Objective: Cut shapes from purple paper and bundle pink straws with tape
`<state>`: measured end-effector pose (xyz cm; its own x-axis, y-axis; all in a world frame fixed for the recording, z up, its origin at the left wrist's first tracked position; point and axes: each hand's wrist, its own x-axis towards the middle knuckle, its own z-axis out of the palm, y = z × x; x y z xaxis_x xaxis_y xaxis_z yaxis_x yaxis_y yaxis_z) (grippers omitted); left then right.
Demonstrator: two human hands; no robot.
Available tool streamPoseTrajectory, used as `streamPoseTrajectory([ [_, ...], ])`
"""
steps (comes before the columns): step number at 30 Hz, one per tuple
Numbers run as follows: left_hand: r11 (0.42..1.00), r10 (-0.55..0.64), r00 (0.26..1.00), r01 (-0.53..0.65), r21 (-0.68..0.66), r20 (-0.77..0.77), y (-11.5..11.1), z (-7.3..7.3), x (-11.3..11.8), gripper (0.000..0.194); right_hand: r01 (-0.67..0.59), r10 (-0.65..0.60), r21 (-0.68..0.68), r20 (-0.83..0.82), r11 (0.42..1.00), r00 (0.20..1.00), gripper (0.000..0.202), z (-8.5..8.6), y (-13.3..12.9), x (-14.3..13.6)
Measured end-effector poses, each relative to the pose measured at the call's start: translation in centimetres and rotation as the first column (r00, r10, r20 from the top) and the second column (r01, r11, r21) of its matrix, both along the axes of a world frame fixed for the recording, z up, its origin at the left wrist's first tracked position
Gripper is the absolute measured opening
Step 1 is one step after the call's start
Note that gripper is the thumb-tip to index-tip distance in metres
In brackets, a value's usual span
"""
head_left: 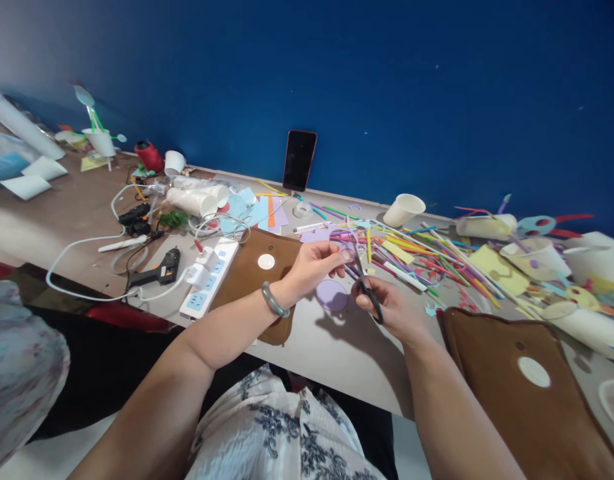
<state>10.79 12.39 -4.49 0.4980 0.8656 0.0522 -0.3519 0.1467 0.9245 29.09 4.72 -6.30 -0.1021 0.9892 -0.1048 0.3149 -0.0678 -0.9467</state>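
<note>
My right hand (387,307) grips black-handled scissors (367,290), whose blades point up and away over the table. Close to the blades, my left hand (319,265) has its thumb and fingers pinched together, and a greyish bracelet circles that wrist. A thin purple curved strip shows just past the left fingertips; whether it is held I cannot make out. Below both hands a round lilac paper disc (331,295) lies on the grey tabletop (307,340). Under my left forearm is a brown leathery pad (247,267) with a white oval on it.
A power strip (209,280) with plugs and a black glue gun (157,269) lie at left. A phone (299,160) leans on the blue wall. Coloured sticks (447,260) and a paper cup (404,209) are behind my hands. Another brown pad (517,360) lies at right.
</note>
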Motion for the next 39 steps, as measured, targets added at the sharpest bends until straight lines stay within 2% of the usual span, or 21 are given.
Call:
streamPoseTrajectory([
  [10,1.000,-0.002,1.000,0.002,0.000,0.000,0.07,-0.08,0.04,0.044,0.001,-0.001,-0.008,0.020,1.000,1.000,0.058,0.50,0.05,-0.20],
  [39,0.997,0.037,0.999,-0.037,0.068,0.005,0.07,-0.18,-0.07,0.039,-0.016,0.017,-0.025,0.028,1.000,0.999,0.050,-0.09,-0.15,0.51],
])
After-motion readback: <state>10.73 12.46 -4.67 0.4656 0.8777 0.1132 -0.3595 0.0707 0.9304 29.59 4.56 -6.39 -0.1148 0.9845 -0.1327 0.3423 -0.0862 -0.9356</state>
